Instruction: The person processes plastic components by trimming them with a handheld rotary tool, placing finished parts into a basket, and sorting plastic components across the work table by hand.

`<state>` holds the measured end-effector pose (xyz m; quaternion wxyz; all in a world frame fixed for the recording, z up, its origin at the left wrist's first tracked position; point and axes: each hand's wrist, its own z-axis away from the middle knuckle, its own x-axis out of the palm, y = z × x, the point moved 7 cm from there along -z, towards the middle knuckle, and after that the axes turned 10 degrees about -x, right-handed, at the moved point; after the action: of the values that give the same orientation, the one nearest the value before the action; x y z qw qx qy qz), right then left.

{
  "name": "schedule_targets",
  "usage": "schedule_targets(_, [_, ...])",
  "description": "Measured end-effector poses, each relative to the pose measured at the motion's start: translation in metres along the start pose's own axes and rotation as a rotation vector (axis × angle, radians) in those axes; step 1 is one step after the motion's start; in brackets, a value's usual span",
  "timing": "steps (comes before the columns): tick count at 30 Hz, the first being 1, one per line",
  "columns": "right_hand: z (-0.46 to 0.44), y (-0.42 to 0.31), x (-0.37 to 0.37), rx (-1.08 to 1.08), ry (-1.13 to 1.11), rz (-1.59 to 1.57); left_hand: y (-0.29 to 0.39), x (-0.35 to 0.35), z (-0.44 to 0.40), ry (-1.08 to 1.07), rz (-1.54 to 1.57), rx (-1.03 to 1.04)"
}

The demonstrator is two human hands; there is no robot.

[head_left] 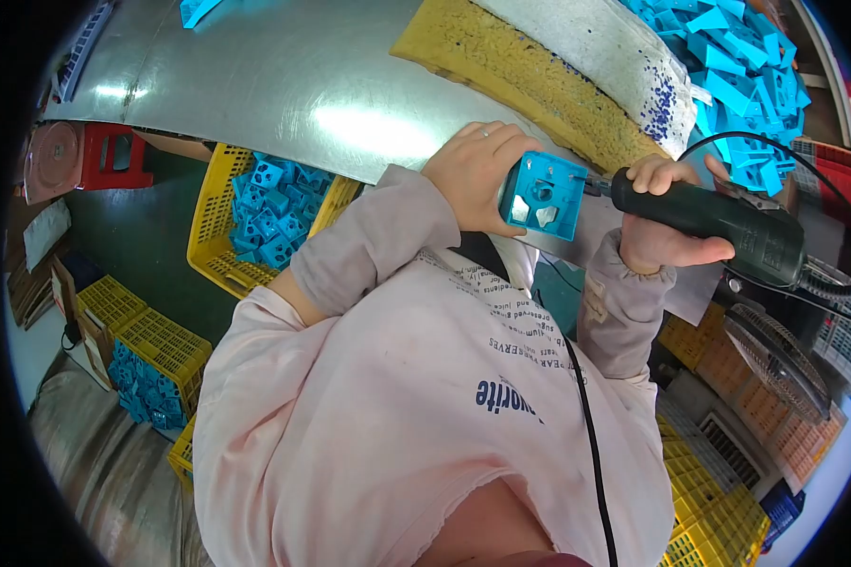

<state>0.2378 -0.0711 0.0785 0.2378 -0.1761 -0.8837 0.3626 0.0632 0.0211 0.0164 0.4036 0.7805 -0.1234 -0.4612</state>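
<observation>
I've got a bright feed here, white glare blazing across the metal counter (246, 80), a smaller streak off to its left! Light seems to fall from overhead. The blue box (563, 196) comes through crisp, the pale shirt (378, 359) evenly lit with soft shadows in its folds, while the green floor (175, 213) sinks dim. Fisheye bends the edges, black swallows my corners, and the fan (775, 364) near the rim looks soft.

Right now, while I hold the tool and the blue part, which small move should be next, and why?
Probably guide the tool gently along the blue part's side: the left hand holds the part, the right hand grasps the tool, and its tip points at that side, though contact is hard to confirm.
</observation>
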Motion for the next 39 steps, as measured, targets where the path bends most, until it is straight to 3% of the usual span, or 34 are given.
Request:
schedule_targets(10, [0.000, 0.001, 0.007, -0.060, -0.044, 0.029, 0.000, 0.000, 0.000, -0.008, -0.012, -0.013])
schedule_targets(16, [-0.002, 0.011, 0.013, 0.038, -0.172, -0.022, 0.000, -0.001, -0.002, -0.020, -0.007, -0.029])
schedule_targets(31, [0.002, 0.027, 0.029, 0.120, -0.150, 0.048, -0.002, -0.001, -0.004, -0.001, 0.005, -0.048])
schedule_targets(39, [-0.005, 0.033, 0.025, 0.277, -0.105, 0.021, -0.001, -0.003, -0.004, -0.001, 0.003, -0.045])
